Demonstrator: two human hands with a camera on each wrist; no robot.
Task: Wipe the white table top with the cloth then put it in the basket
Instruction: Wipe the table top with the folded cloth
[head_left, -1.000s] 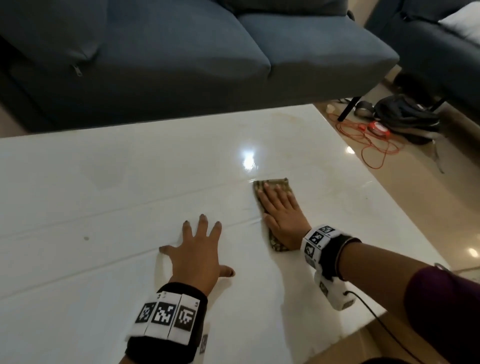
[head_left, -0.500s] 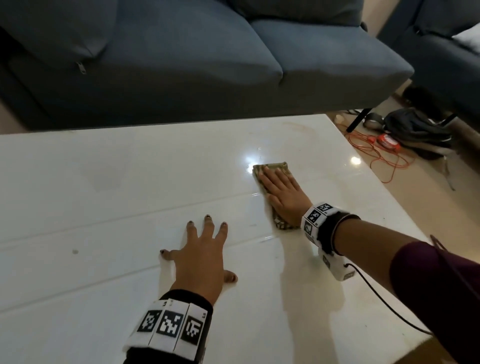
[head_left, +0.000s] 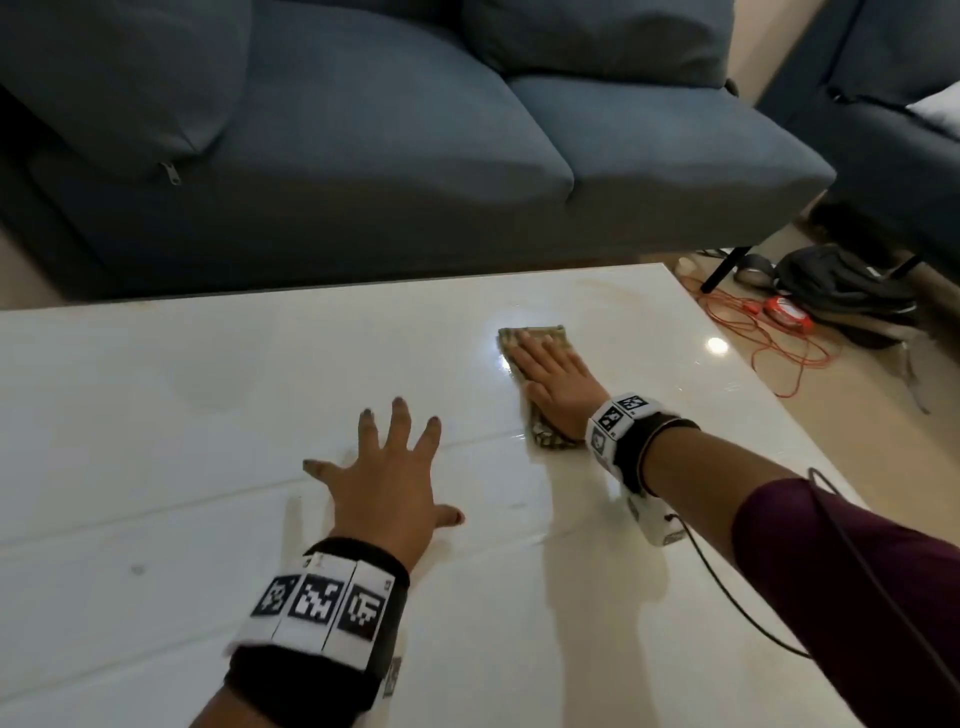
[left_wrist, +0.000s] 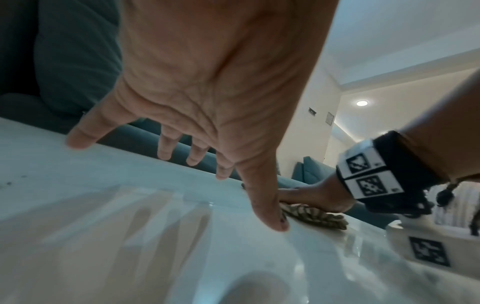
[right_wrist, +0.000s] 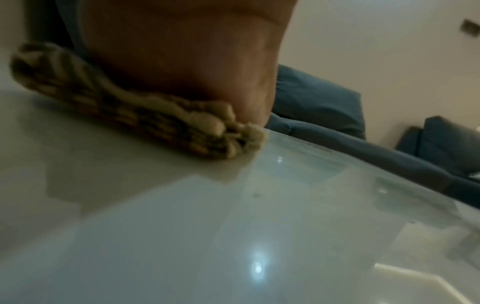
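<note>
White and glossy, the table (head_left: 156, 395) carries both hands. The right hand (head_left: 553, 384) lies flat on the folded brown patterned cloth (head_left: 543, 434), fingers (head_left: 535, 345) straight and pressing it down; the cloth sits toward the far right part of the table, close to the far edge and the blue sofa (head_left: 363, 130). Compared with a second ago, the cloth and right hand are farther from the person, now beside the bright light reflection that earlier lay beyond them. The left hand (head_left: 387, 483) rests on the bare table with fingers spread and released, holding nothing, much as it did before, well apart from the cloth.

The head view alone shows the floor to the right, with an orange cable (head_left: 779, 338) and a dark bag (head_left: 841, 286) under a second seat. The left wrist view shows the left hand's palm (left_wrist: 213, 82) from below, its fingertips (left_wrist: 75, 142) on the table while the palm is raised off it, and the right hand (left_wrist: 306, 197) on the cloth (left_wrist: 319, 216) beyond the thumb. It also shows a ceiling light (left_wrist: 361, 103). The right wrist view, blurred, shows the heel of the right hand (right_wrist: 187, 55) bearing on the cloth (right_wrist: 130, 115), whose bunched layered edge lies flat on the table (right_wrist: 233, 236). No view shows the basket.
</note>
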